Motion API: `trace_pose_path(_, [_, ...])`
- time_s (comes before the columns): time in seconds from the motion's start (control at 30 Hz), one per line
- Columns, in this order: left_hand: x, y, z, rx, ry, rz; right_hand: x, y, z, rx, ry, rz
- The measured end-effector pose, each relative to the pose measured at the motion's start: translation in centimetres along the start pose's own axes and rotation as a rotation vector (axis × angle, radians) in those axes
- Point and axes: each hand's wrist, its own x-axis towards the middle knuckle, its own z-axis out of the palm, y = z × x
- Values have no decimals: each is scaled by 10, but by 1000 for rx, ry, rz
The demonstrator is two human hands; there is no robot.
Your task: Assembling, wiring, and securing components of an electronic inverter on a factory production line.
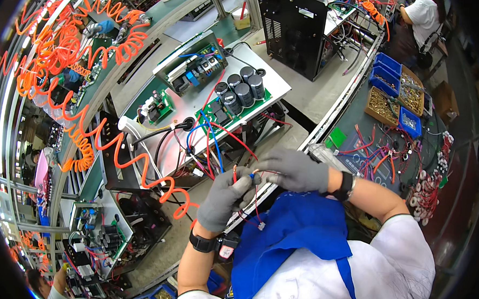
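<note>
My left hand [223,200], in a grey glove, is closed on thin wires, with a small blue piece [253,175] showing at its fingertips. From the right, my gloved right hand [292,170] pinches the other side of the same wires. A thin red lead [257,200] hangs below the fingers and ends in a small white connector [261,226]. Just beyond my hands stands a white-panelled power unit [273,81] with a green circuit board [218,115], several black capacitors [244,87] and an upright board [195,68]. Red and blue wires [214,137] run from it toward my hands.
Orange coiled air hoses [66,48] hang at left, one trailing toward my left wrist. At right, a bench holds blue bins [385,76] of small metal parts and loose red wires [377,151]. A black cabinet [291,33] stands behind. Other people [422,21] are nearby.
</note>
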Motion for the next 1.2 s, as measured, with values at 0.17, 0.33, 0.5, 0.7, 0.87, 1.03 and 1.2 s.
trace_pose_path(0.17, [0,-5,-4,47,-45,59,-21,12,83,-305,-291,-116])
trace_pose_path(0.33, [-1,-6,-6,166,53,-49,-54,16,78,-168,-268,288])
trace_pose_path(0.5, [32,-44,2,542,15,-8,-81,61,112,-238,54,577])
trace_pose_path(0.7, [80,-92,7,1108,-32,518,-88,112,183,-147,-274,565])
trace_pose_path(0.87, [117,-112,12,1348,-165,563,-115,31,118,-311,-363,724])
trace_pose_path(1.03, [112,-108,14,1443,-353,258,-114,-20,34,-471,-239,703])
trace_pose_path(1.2, [81,-84,-8,1196,-239,297,-107,-33,-14,-556,-96,638])
